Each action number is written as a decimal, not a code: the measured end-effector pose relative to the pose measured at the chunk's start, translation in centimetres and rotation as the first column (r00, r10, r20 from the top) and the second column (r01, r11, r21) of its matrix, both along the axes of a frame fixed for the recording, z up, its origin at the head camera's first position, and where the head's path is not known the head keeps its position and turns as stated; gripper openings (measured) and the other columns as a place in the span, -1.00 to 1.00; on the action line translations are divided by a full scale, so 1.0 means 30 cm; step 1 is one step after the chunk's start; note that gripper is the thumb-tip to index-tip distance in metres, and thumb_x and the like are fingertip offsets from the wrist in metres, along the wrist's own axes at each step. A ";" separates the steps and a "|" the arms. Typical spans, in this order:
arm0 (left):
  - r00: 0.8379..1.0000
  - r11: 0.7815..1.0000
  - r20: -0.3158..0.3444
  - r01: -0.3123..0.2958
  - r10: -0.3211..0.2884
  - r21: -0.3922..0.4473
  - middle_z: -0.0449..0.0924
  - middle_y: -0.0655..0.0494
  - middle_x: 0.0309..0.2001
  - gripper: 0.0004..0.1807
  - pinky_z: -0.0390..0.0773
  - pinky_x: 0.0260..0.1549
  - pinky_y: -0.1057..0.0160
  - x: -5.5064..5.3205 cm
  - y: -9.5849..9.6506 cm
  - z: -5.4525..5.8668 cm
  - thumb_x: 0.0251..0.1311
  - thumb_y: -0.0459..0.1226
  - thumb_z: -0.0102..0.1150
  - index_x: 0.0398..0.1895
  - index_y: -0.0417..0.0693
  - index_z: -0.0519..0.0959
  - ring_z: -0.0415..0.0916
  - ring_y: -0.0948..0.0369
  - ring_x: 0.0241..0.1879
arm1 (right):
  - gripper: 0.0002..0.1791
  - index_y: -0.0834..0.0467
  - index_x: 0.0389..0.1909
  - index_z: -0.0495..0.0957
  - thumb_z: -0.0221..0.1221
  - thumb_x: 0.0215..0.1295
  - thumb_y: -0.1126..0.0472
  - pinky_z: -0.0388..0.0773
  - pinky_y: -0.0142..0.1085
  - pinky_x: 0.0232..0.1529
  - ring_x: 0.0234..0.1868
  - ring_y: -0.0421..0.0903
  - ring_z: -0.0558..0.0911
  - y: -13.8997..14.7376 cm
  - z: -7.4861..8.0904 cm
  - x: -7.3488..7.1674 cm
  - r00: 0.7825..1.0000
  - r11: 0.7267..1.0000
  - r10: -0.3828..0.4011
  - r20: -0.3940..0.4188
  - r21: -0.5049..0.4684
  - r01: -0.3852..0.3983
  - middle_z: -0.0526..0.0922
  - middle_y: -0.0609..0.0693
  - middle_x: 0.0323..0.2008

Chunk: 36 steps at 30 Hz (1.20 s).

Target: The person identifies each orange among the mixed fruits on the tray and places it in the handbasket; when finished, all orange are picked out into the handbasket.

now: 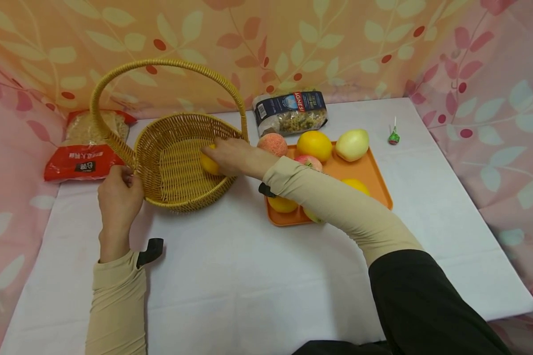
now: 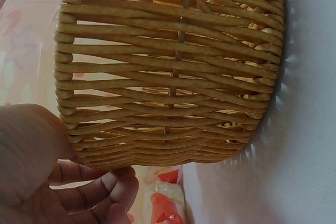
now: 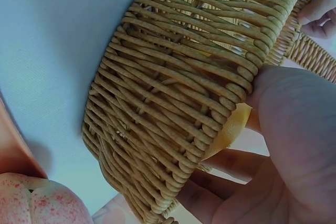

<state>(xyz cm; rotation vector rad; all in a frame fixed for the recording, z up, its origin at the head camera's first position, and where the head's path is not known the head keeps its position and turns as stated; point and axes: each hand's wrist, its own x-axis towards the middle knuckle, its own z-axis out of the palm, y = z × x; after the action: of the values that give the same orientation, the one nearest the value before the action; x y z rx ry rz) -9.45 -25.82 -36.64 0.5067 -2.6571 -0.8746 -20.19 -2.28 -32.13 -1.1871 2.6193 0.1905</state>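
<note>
In the head view, a woven wicker basket (image 1: 182,199) with a tall arched handle stands on the table. My left hand (image 1: 121,195) grips its left rim near the foot of the handle; the left wrist view shows that hand (image 2: 63,171) at the edge of the weave. My right hand (image 1: 235,157) reaches over the right rim and holds a yellow fruit (image 1: 209,162) inside the basket. In the right wrist view, the fruit (image 3: 231,129) is partly hidden behind the rim, with the fingers curled around it.
An orange tray (image 1: 382,192) to the right bears several fruits, partly covered by my right sleeve. Behind it lies a bag of pasta (image 1: 293,113). A red food bag (image 1: 89,153) lies left of the basket, a lollipop (image 1: 394,135) at far right. Patterned curtains surround the white-covered table.
</note>
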 end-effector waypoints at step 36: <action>0.999 1.000 -0.034 0.001 0.000 0.011 0.55 -0.34 -0.24 -0.62 0.30 -0.38 0.15 0.001 0.003 -0.003 0.32 -0.27 -0.16 -0.02 -0.42 0.48 0.44 -0.14 -0.28 | -0.47 0.11 0.28 0.44 0.15 0.31 0.06 0.59 0.02 -0.09 0.02 0.12 0.59 0.524 0.166 0.011 0.980 0.932 -0.112 -0.167 -0.359 0.045 0.54 0.14 0.15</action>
<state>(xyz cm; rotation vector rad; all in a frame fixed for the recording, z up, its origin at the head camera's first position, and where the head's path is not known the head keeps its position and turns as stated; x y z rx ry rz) -9.44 -25.73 -36.72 0.4892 -2.6231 -0.8910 -19.87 13.45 -27.14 -1.2174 2.9489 -0.2074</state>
